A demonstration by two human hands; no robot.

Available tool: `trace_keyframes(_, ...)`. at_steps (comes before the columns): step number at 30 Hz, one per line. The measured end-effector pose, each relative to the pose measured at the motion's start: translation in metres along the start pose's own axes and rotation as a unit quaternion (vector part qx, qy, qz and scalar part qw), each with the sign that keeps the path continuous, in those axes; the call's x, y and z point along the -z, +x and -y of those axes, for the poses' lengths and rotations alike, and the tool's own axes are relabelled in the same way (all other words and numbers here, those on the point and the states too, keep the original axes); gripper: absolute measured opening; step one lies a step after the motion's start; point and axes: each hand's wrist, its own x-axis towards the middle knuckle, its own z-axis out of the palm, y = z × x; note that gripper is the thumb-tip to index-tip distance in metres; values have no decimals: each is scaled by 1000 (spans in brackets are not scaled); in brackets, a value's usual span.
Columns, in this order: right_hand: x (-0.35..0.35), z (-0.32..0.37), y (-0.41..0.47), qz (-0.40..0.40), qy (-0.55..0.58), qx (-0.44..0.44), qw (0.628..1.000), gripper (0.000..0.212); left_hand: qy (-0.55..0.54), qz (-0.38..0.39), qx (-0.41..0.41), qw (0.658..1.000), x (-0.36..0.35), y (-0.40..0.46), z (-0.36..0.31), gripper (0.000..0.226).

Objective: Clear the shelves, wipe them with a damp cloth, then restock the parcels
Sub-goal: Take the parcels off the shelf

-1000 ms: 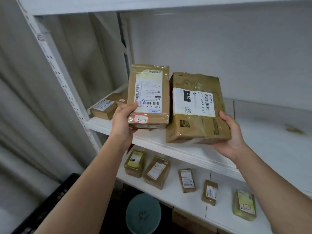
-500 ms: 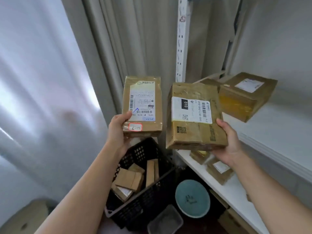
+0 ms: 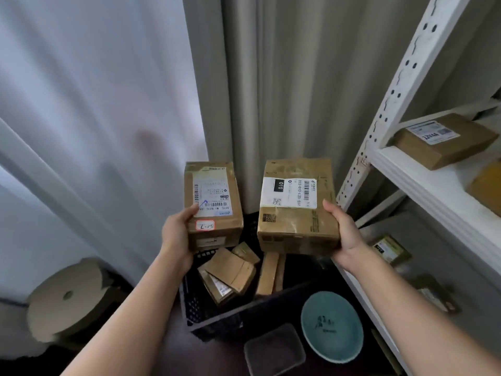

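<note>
The white shelf (image 3: pixel 423 180) stands on your right. It has some boxes on it, like the one marked 12V4A (image 3: pixel 444 139) on the upper board, so the clearing part looks not done yet. Keep going after this drop.

The black crate (image 3: pixel 217 318) sits on the floor, right under your hands. It already holds a few small parcels (image 3: pixel 230 270), some lying on their sides. That is where these two boxes seem meant to go.

Your right hand (image 3: pixel 344 234) grips the wider box (image 3: pixel 296 207) at its right edge, thumb on top and fingers curled under it. Your left hand (image 3: pixel 177 234) grips the taller box (image 3: pixel 212 204) at its lower left corner, thumb on the label, the other fingers hidden behind. Both boxes are up in the air above the crate and do not touch each other.

Bring them down low before you let go. Do not drop them from up here, or they could bump the parcels below. Put the wide box in first, flat, where there is room. Then slide the tall one in beside it.

Watch the green plate (image 3: pixel 332 327) and the clear tub (image 3: pixel 273 351) on the floor next to the crate. Do not knock them.
</note>
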Motion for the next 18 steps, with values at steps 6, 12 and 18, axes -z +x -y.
trace_keyframes(6, 13, -68, 82, -77, -109, -66, 989, 73, 2, -120, 78, 990, 21, 83, 83, 43)
trace_keyframes(12, 24, -156, 154, -90, -150, -153, 973, 76, 47, -207, 105, 972, 61, 153, 173, 46)
trace_keyframes(18, 25, -249, 230, -107, -152, -186, 965, 83, 96, -237, 102, 961, 99, 216, 242, 43)
